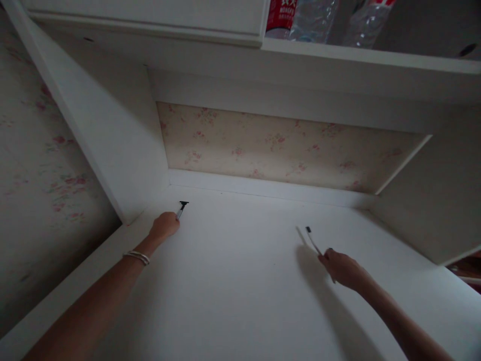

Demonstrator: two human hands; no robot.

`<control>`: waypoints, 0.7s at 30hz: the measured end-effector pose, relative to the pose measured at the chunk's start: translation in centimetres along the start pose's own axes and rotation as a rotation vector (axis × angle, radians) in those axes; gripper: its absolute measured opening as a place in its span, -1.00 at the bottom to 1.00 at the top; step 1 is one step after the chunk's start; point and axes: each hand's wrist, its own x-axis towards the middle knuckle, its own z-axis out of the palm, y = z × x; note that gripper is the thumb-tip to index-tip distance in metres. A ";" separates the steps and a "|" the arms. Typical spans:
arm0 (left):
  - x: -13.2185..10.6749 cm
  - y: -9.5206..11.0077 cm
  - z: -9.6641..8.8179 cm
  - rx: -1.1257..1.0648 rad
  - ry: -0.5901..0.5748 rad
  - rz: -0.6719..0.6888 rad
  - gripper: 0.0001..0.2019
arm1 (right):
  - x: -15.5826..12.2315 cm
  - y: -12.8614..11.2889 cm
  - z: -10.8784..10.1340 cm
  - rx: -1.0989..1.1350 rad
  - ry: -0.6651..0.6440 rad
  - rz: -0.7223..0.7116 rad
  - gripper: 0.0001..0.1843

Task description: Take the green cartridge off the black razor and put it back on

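My left hand (164,225) is closed round the handle of a razor (182,207) with a black head, which points toward the back left corner of the white desk (240,281). A silver bracelet (137,257) circles that wrist. My right hand (341,268) is closed on a toothbrush (311,238) with a dark head, held slanting up and to the left above the desk's right part. Both arms reach forward over the desk top.
A flowered wallpaper panel (278,148) backs the desk alcove, with white side panels (112,135) left and right. Overhead, a shelf (368,57) holds plastic water bottles (311,17), one with a red label. Flowered wall lies at the far left.
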 end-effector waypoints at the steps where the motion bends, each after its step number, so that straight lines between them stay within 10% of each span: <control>1: 0.0 0.1 0.1 0.007 0.010 0.006 -0.72 | -0.1 -1.5 -0.3 0.029 -0.011 -0.043 -0.77; 15: -1.4 0.7 1.4 -0.051 0.208 0.084 -0.67 | 2.1 -30.8 -1.4 0.501 -0.323 -0.480 -0.65; 21: -1.4 0.3 2.5 -0.143 0.298 0.074 -0.66 | 2.4 -38.9 0.0 0.571 -0.436 -0.491 -0.72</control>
